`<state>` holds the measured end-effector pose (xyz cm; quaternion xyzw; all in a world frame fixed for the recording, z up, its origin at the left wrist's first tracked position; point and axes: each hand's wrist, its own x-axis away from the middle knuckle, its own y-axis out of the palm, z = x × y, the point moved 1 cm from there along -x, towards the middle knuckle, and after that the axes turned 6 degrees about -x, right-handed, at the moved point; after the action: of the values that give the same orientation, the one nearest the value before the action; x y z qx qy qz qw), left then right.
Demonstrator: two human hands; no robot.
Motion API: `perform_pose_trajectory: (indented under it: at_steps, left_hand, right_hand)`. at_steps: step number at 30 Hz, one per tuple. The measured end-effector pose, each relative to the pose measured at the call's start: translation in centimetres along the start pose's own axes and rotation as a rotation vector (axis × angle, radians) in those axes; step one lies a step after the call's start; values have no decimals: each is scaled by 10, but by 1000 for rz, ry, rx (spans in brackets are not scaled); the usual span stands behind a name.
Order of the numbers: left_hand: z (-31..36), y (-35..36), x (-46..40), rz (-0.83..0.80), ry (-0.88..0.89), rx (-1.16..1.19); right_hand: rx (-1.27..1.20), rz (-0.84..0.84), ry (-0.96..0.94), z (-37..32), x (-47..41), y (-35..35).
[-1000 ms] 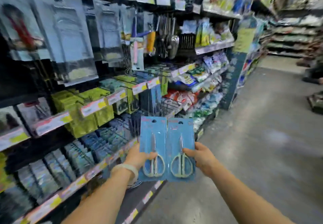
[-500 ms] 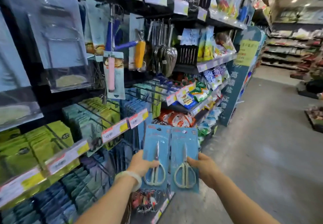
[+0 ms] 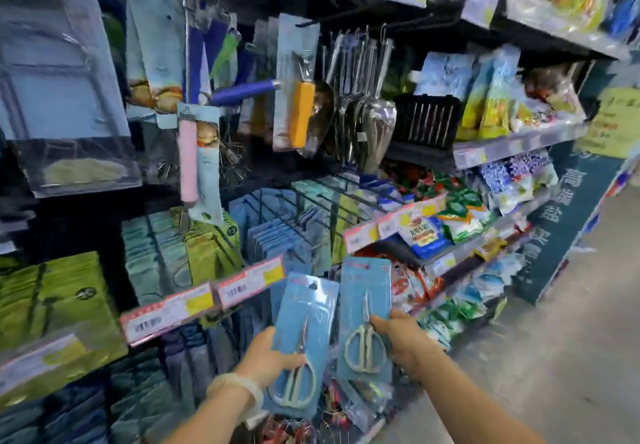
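Diffuse, fairly bright light; recesses between shelves (image 3: 512, 145) near black. Motion smear across the frame, heaviest on packs (image 3: 65, 73) at left edge. Edges bow outward. Glare on scoops (image 3: 375, 125). Scissor cards (image 3: 365, 300) sharpest, print unreadable.

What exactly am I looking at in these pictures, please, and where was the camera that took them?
There is no machine here: these are a person's two bare hands. Every picture comes from one wide camera worn on the head, looking forward and down. The person faces shop shelves with price tags, hanging metal scoops and snack bags. The left hand grips a blue scissors card. The right hand grips a second scissors card beside it. The two cards look alike.
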<state>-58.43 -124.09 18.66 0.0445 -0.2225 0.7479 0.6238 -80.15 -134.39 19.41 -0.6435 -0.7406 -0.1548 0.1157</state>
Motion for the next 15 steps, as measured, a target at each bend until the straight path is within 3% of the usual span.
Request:
perform_pose_trajectory:
  at_steps: [5,8,15]
  left_hand:
    - [14,30,-11,148,-34,59]
    - [29,46,-10,276,-46,139]
    - [43,75,-8,369,-98,222]
  right_hand:
    - [119,-275,-144,-41,-50,-6]
    - [143,-330,-146,-53,-80,-13]
    - [267,-437,-90,-54,-124,-24]
